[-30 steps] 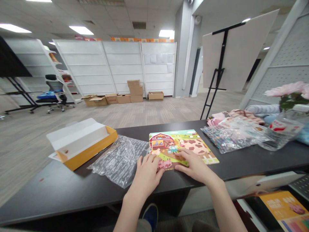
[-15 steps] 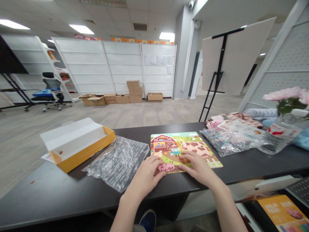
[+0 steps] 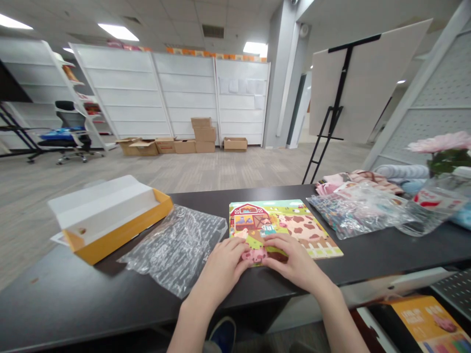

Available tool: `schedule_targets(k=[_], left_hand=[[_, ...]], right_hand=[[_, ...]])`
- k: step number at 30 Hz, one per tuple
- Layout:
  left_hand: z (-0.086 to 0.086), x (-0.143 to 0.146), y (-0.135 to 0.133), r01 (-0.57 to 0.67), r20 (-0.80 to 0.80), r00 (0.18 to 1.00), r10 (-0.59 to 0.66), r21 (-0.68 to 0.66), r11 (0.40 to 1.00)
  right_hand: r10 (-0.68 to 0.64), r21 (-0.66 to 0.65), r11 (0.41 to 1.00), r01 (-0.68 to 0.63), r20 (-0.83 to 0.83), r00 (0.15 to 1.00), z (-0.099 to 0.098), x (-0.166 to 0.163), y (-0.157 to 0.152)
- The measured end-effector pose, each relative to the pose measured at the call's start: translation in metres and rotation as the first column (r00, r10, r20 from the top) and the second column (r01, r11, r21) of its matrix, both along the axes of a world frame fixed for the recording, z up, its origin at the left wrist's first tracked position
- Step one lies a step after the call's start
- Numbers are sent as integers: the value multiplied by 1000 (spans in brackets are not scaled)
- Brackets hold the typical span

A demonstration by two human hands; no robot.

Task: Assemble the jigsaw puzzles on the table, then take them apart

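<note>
A farm picture board (image 3: 301, 227) lies flat on the black table, printed with a red barn, a brown-spotted cow and a white fence. Over its lower left part rests my left hand (image 3: 230, 257), fingers stretched out and thumb apart, beside the pink pig (image 3: 254, 254). My right hand (image 3: 290, 257) lies on the other side of the pig, its fingers also extended with the thumb apart. The fingertips of both hands touch or nearly touch the pig; whether it is a loose piece I cannot tell. Part of the board's lower edge is hidden by the hands.
Left of the board lie a crinkled clear plastic bag (image 3: 180, 247) and an opened yellow box (image 3: 121, 228). On the right are a filled plastic bag (image 3: 353, 208), folded cloths (image 3: 368, 179) and pink flowers (image 3: 443, 142). An easel (image 3: 333, 117) stands behind the table.
My right hand has slid left across the board to the pig, uncovering more of the cow side. My left hand stays nearly in place. The view has tilted slightly down.
</note>
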State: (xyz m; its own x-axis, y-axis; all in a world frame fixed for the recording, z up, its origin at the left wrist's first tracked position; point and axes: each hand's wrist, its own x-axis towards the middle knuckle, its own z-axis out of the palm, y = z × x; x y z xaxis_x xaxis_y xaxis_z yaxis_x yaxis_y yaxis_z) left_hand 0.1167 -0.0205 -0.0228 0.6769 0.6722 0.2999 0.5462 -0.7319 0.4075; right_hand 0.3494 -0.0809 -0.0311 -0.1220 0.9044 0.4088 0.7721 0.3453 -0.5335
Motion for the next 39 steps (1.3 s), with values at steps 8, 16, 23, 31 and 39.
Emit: schedule_targets(k=[8,16,23,31,39], left_hand=[[3,3,-3,-15,19,1000,15,-27,1000],[4,2,-1,-48,64,997,53,-81,996],[5,-3,0,-50,90,994,67,-176,983],[8,-3,-2,-49,89,994,67,-186,981],[11,-2,-4,-49,93,993,68,-188,981]], right_hand=[[-9,-16,1000,9,34,999,3,-6,3],[26,-14,1000,-26,-8,1000,2,-5,3],[34,-7,999,-34,-56,998,0,-5,5],[45,-50,997,-56,-201,979,1,-2,4],[-10,-134,991,-24,-253,967,0,-4,3]])
